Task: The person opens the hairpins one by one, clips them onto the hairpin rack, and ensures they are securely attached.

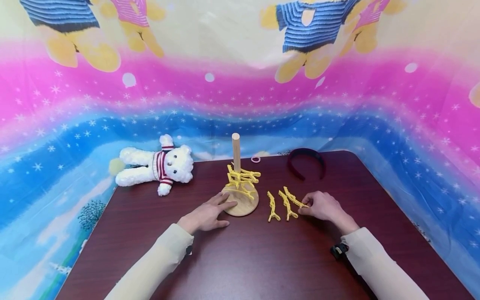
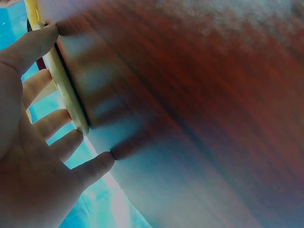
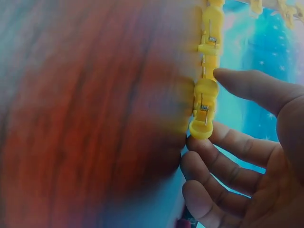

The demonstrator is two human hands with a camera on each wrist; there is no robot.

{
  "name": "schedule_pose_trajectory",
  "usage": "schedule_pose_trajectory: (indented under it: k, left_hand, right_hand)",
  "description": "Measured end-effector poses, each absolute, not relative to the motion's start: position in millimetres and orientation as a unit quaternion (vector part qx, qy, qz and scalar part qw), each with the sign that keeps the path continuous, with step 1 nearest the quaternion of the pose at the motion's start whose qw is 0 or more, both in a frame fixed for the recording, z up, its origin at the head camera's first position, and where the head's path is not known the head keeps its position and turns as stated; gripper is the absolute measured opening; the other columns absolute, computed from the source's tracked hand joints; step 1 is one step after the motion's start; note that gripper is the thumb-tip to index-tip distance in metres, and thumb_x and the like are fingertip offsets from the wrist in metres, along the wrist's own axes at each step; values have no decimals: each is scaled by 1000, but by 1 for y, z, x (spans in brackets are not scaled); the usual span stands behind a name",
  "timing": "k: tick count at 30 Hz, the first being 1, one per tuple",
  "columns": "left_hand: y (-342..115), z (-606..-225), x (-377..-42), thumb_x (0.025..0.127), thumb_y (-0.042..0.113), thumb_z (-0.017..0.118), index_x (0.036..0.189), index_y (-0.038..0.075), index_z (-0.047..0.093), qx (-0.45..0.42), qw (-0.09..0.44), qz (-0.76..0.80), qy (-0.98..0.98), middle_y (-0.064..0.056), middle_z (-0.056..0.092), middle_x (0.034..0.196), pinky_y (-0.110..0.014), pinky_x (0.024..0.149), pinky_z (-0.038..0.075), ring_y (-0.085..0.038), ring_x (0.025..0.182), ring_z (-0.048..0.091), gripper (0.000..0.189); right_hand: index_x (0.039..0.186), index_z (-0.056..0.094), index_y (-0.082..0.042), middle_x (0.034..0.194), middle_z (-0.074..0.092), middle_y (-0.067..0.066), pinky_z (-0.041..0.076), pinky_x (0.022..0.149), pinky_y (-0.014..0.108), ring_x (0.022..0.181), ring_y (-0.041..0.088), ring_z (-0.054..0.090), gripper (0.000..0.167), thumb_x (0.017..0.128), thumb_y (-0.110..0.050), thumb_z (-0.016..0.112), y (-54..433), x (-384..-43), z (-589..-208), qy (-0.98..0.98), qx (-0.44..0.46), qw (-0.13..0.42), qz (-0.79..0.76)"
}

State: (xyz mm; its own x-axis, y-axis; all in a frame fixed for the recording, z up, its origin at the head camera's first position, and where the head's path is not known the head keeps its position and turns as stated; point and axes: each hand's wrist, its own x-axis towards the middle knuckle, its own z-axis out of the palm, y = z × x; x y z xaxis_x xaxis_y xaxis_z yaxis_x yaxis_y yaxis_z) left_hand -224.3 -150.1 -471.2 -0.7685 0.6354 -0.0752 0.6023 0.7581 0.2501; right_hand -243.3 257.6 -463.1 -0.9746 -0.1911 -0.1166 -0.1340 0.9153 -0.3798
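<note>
My left hand point(image 1: 204, 214) rests with fingers spread at the left edge of a round wooden base point(image 1: 241, 207), fingertips touching it. A wooden post point(image 1: 236, 152) rises from this base, with several yellow hair clips point(image 1: 245, 177) clustered round its lower part. Right of the stand, three more clips lie on the table: a left one point(image 1: 273, 206), a middle one point(image 1: 287, 205) and a right one point(image 1: 293, 196). With thumb and fingertips, my right hand point(image 1: 324, 206) pinches the handle end of the right hair clip point(image 3: 204, 109); its spring shows in the right wrist view.
On the dark red table point(image 1: 243, 258), a white plush bear point(image 1: 161, 164) in a striped top lies at the back left. A small pale ring point(image 1: 256, 159) and a dark headband point(image 1: 305, 156) lie at the back. A printed cloth point(image 1: 232, 104) hangs round the table.
</note>
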Motion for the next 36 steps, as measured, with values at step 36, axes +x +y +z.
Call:
schedule_pose_trajectory:
  k: [36]
  left_hand:
    - [-150, -473, -225, 95, 37, 68, 153, 22, 42, 326, 76, 104, 936, -19, 25, 164, -52, 117, 35, -38, 153, 22, 66]
  right_hand:
    - [108, 73, -12, 95, 73, 6, 51, 68, 38, 78, 18, 62, 29, 87, -32, 74, 268, -248, -442, 974, -105, -10, -200]
